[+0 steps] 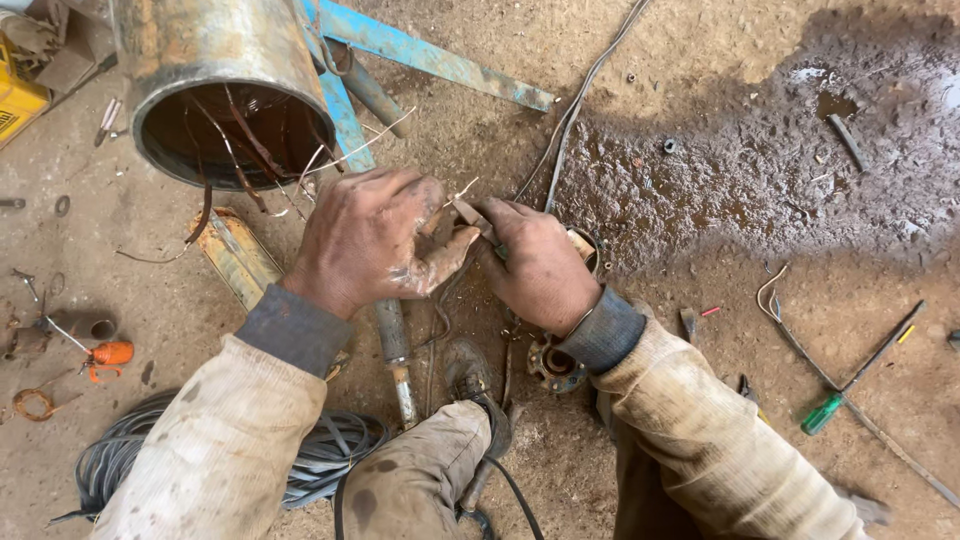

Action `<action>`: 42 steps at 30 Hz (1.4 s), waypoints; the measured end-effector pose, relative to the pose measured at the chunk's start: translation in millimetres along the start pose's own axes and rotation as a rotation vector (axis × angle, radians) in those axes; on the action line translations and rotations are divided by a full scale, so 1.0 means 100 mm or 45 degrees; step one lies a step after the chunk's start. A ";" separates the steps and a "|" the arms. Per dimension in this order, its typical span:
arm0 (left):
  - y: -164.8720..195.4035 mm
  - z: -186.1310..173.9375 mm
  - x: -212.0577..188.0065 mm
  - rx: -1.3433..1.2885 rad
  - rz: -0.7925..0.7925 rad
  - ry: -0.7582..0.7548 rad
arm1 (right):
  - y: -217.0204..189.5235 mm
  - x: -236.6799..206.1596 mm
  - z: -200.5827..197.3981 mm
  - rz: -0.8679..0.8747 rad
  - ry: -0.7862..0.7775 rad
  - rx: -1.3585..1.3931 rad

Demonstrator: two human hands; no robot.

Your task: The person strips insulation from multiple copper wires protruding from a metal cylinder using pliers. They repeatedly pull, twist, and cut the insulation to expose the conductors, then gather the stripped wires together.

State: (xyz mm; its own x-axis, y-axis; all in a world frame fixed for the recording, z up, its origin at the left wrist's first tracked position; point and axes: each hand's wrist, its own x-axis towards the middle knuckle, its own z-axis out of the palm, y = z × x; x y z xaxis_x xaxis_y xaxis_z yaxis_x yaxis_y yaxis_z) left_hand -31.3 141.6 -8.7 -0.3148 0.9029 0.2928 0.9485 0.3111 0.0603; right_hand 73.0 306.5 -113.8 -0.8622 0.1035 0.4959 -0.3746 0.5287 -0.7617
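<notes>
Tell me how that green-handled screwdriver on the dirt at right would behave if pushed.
The green-handled screwdriver looks rigid, so it should slide or pivot as one piece. Its rounded handle may roll slightly. The thin rod it seems to lie across could snag it.

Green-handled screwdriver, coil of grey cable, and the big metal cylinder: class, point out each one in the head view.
Green-handled screwdriver (824, 413): head view, on its green handle.
Coil of grey cable (330, 452): head view, on the loops by the left sleeve.
Metal cylinder (215, 40): head view, on its rusty outer wall.
</notes>
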 end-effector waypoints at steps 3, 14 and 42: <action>0.00 -0.05 0.01 0.054 -0.002 -0.070 | -0.06 0.06 -0.01 0.036 0.016 -0.016; -0.16 0.10 -0.06 0.297 0.072 0.016 | 0.08 0.10 0.08 0.132 0.112 0.167; 1.64 1.26 -1.42 -0.444 -0.012 -0.062 | 0.53 -0.44 0.34 0.858 -1.188 -0.545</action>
State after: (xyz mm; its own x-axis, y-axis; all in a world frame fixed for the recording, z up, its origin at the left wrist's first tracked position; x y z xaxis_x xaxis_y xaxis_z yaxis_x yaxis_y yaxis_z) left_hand 164.7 102.1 -161.0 -0.3170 0.9162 0.2449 0.8983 0.2072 0.3875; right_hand 79.1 300.8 -189.8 -0.8196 -0.0867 -0.5664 0.2308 0.8548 -0.4649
